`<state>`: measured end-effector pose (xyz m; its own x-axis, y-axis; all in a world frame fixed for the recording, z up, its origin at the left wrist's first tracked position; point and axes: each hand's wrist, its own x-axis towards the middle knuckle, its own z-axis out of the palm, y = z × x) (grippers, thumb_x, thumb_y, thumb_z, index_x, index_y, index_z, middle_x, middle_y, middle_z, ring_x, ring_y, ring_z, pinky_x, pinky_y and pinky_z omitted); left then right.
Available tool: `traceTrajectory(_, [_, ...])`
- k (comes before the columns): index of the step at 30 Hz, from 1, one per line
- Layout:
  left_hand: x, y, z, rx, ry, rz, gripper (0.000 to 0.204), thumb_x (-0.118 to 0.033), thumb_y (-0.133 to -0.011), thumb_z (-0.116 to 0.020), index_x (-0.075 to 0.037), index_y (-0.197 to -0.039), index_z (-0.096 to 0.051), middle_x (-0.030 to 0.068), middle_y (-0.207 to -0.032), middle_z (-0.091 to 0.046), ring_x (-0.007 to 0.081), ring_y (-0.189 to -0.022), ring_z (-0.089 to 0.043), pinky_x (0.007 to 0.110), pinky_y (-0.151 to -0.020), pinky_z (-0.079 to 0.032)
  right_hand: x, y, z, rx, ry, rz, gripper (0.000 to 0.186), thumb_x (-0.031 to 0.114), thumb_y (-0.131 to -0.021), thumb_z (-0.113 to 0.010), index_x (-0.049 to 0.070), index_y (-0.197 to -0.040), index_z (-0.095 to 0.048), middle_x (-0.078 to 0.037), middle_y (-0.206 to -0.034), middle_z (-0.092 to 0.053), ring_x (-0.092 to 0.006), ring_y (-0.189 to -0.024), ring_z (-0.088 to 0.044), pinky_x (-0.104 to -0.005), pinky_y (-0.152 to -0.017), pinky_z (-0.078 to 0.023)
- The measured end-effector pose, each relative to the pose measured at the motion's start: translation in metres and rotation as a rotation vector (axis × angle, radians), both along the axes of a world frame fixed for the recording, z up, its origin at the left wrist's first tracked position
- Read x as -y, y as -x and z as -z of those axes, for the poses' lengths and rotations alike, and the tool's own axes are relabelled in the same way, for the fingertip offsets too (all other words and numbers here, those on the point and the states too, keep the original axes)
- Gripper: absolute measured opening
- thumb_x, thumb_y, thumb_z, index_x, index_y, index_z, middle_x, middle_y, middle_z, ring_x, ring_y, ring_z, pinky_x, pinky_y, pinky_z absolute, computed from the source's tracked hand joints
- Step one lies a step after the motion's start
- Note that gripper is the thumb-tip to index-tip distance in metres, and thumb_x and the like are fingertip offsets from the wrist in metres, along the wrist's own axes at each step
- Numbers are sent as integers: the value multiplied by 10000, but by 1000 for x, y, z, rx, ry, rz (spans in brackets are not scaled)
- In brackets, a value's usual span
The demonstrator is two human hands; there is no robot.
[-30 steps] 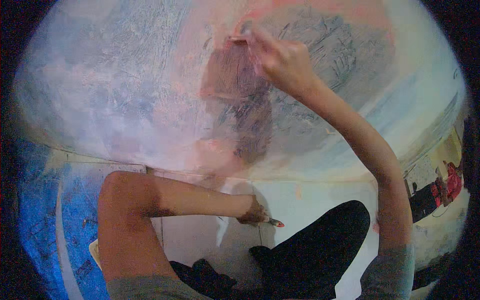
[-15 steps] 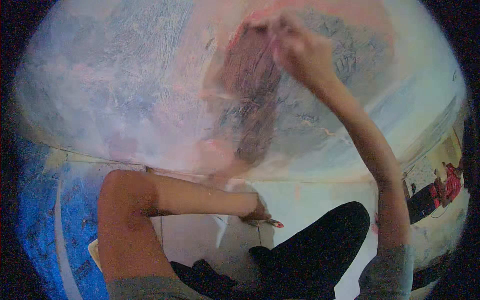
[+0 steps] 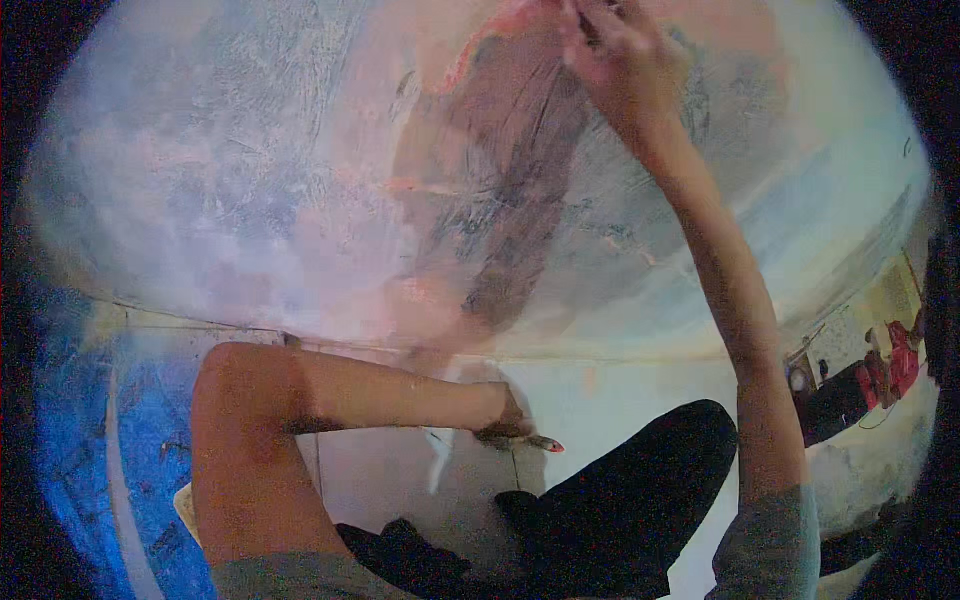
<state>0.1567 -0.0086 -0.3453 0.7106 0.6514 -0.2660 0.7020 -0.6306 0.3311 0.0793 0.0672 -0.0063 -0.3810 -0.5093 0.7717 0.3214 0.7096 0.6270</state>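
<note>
A large painted canvas [image 3: 330,180] in pinks, greys and pale blues fills the upper view, with ridged, scratched paint. My right hand [image 3: 625,60] is raised to its far part at the top edge, beside a red-pink streak. Its fingers are closed in a pinch; what they hold is cut off by the frame edge. Low over my lap, my left hand [image 3: 505,415] is closed, in shadow, around a slim paintbrush [image 3: 547,444] whose red-tipped end points right. That brush is apart from the canvas.
My dark-clothed leg [image 3: 650,450] is bent below the canvas's lower edge. Blue paint-marked covering [image 3: 75,430] lies at left. On the right are red objects [image 3: 900,360] and a dark item [image 3: 838,408]. My arm's shadow falls across the canvas.
My right hand has moved farther up the canvas and slightly right, partly out of the top edge. My left hand still holds its brush in nearly the same place.
</note>
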Motion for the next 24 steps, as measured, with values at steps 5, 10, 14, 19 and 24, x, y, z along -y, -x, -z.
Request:
traceTrajectory(5, [0,-8,6,48,-161,32,483,-300,-794,-625,-185,-1223,-436,115,-990,-630,302,-970,-599,449,-774,-488,10,4,23,322,-112,-102,246,154,-689,-694,117,-930,-667,-47,-1017,-626,-213,-634,-638,-326,-506,-510])
traceTrajectory(10, [-5,-4,17,-5,-169,9,407,-273,-758,-651,-168,-1113,-481,92,-947,-631,301,-893,-616,428,-733,-502,5,5,20,163,-105,29,324,161,-652,-706,147,-972,-660,-38,-1075,-611,-196,-592,-626,-310,-499,-511])
traceTrajectory(14, [4,1,18,-25,-271,6,373,-246,-750,-656,-156,-1077,-500,95,-941,-621,299,-867,-617,417,-705,-508,-6,7,12,94,-162,43,175,107,-828,-586,-31,-936,-600,-138,-976,-610,-159,-412,-484,-295,-359,-383])
traceTrajectory(19, [12,2,13,-11,-315,152,342,-179,-759,-649,-127,-1064,-505,103,-978,-608,298,-883,-606,427,-717,-497,-3,8,8,444,-340,-100,384,175,-658,-704,146,-1034,-632,-71,-1112,-597,-225,-585,-618,-328,-484,-502])
traceTrajectory(24, [-6,-5,34,35,-71,-37,325,-166,-775,-635,-124,-1069,-502,99,-956,-602,296,-875,-601,444,-709,-483,2,12,-8,70,-227,5,278,154,-744,-645,62,-1004,-608,-96,-1056,-597,-178,-493,-539,-309,-413,-430])
